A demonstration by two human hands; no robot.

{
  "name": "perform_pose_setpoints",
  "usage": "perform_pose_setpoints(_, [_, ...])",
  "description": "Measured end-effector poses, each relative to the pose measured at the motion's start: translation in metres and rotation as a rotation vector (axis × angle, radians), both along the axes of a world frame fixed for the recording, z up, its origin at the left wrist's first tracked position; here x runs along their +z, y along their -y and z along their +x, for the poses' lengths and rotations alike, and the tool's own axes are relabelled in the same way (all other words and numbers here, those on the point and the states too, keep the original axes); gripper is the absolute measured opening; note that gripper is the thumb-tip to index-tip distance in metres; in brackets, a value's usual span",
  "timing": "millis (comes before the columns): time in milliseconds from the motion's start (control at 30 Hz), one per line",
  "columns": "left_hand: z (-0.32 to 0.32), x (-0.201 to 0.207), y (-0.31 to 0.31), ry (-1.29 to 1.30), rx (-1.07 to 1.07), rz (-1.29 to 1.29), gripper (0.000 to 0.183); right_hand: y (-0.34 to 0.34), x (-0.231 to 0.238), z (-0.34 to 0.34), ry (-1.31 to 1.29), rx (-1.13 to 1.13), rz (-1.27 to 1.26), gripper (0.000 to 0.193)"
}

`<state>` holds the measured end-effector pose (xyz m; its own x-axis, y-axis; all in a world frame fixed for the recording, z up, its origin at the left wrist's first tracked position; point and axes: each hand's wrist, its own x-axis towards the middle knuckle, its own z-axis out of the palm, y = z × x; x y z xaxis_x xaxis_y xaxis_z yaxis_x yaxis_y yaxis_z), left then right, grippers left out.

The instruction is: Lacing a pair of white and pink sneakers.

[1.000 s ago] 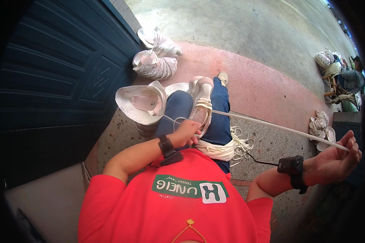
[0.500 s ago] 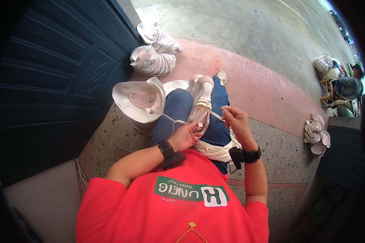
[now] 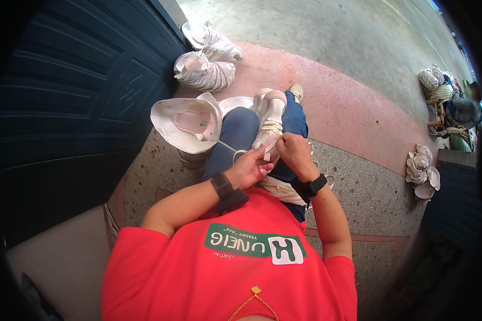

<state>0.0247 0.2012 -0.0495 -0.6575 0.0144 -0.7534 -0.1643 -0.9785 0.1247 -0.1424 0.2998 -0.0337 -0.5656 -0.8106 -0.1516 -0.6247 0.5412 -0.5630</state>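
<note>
The shoe upper (image 3: 275, 108) is carried toward the far edge of the lap (image 3: 230, 138), best steadied by the half-curled left hand (image 3: 250, 167), its hold unclear; whether lace (image 3: 273, 127) is pinched in the closed right hand (image 3: 298, 153) cannot be told.

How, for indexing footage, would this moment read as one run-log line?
left hand: at pale shoe; right hand: by shoe's side, grip unclear; cream lace: across shoe; white bundles: on floor

The floor (image 3: 353, 115) has a wide pink band, with grey past it and speckles closer in. Two white bundles (image 3: 214, 74) lie on the pink by the dark door (image 3: 75, 85). Another bundle (image 3: 421, 170) sits at the right. On the lap (image 3: 231, 135) are a pale shoe (image 3: 273, 113) and white laces (image 3: 281, 190).
</note>
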Motion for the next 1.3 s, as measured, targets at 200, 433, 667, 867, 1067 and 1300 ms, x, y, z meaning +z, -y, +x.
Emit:
perform_pose_setpoints(200, [0.001, 0.004, 0.0, 0.003, -0.019, -0.018, 0.029, 0.01, -0.002, -0.006, 0.033, 0.017, 0.015, 0.026])
perform_pose_setpoints(433, [0.006, 0.017, 0.008, 0.065, -0.219, -0.161, 0.031, -0.001, -0.034, -0.02, 0.354, 0.006, -0.278, 0.018])
perform_pose_setpoints(667, [0.014, 0.038, 0.041, 0.099, -0.395, -1.27, 0.025, 0.006, -0.018, -0.015, 0.684, -0.121, -0.252, 0.015])
perform_pose_setpoints(867, [-0.031, 0.012, 0.065, -0.082, -0.37, -1.713, 0.031, 0.011, -0.017, -0.022, 0.651, -0.075, -0.295, 0.03])
perform_pose_setpoints(1067, [-0.055, 0.022, 0.064, -0.063, -0.612, -1.674, 0.04, 0.011, -0.022, -0.017, 0.535, -0.09, -0.302, 0.033])
perform_pose_setpoints(1300, [-0.041, 0.017, 0.109, -0.032, -0.568, -1.816, 0.039, 0.009, 0.01, -0.025, 0.309, -0.012, -0.225, 0.037])
